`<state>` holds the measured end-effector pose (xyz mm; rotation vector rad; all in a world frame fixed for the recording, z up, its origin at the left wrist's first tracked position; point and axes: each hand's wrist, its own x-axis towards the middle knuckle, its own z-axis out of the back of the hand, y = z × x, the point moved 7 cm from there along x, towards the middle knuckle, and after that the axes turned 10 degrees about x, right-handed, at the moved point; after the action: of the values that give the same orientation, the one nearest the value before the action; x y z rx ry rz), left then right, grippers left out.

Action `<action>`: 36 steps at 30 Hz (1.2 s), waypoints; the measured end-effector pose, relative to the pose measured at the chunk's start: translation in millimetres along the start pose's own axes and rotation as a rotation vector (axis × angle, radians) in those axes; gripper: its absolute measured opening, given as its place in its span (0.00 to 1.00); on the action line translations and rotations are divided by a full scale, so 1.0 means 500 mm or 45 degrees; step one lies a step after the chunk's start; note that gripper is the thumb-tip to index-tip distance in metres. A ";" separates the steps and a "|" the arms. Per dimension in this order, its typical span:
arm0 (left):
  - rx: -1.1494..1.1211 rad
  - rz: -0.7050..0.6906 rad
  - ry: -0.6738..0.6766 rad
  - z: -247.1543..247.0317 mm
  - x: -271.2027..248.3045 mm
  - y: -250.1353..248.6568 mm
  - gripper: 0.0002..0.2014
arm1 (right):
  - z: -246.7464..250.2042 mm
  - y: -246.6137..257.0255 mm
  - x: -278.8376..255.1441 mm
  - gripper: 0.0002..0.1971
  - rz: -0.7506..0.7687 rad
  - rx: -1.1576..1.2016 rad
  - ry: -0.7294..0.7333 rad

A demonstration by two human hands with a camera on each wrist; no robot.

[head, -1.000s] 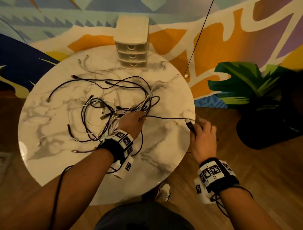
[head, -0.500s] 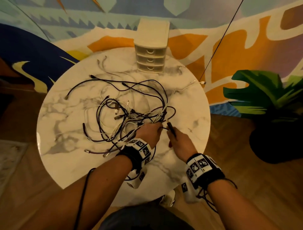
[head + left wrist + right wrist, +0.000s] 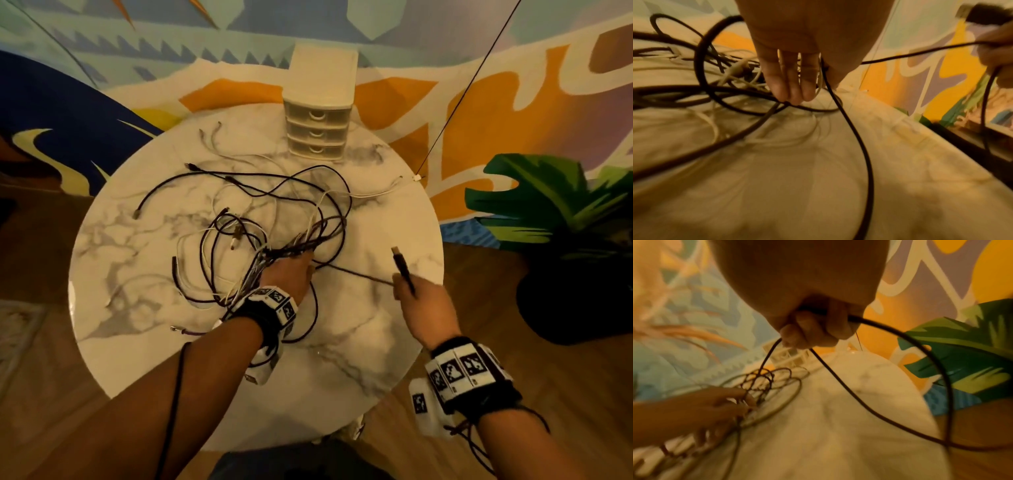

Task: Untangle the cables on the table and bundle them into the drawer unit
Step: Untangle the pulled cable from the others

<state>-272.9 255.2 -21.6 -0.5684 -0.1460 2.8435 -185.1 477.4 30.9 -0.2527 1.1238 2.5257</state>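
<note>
A tangle of black and white cables [image 3: 267, 226] lies in the middle of the round marble table [image 3: 376, 342]. My left hand [image 3: 294, 274] rests on the tangle's near right side. Its fingers [image 3: 791, 81] point straight down onto the cables, and a black cable [image 3: 849, 121] runs past the thumb. My right hand [image 3: 414, 298] grips that black cable [image 3: 356, 274] near its end, fingers [image 3: 809, 331] curled round it. The USB plug [image 3: 397, 253] sticks up above the fist. The cable runs taut between both hands. The white three-drawer unit [image 3: 317, 126] stands at the table's far edge, drawers closed.
A loose white cable [image 3: 376, 193] trails toward the table's right rim. A thin dark cord [image 3: 445, 120] hangs along the painted wall. A potted plant [image 3: 548, 212] stands on the wooden floor to the right. Bare marble lies near me and at the left.
My right hand has pulled away to the right from beside the left hand, drawing the black cable out straight. The left hand stays on the tangle.
</note>
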 end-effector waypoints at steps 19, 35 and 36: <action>-0.064 -0.100 0.042 -0.031 -0.051 -0.044 0.21 | -0.099 0.039 0.005 0.16 -0.049 0.014 0.367; -0.248 -0.422 0.379 -0.067 -0.100 -0.178 0.20 | 0.020 -0.077 -0.058 0.19 -0.135 0.397 0.126; -0.183 -0.446 0.353 -0.073 -0.099 -0.185 0.18 | 0.028 -0.074 -0.059 0.19 -0.126 0.415 0.096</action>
<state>-195.0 334.0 -23.7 -0.8658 -0.3628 2.4024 -143.6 503.2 24.0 -0.3085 1.4896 2.2215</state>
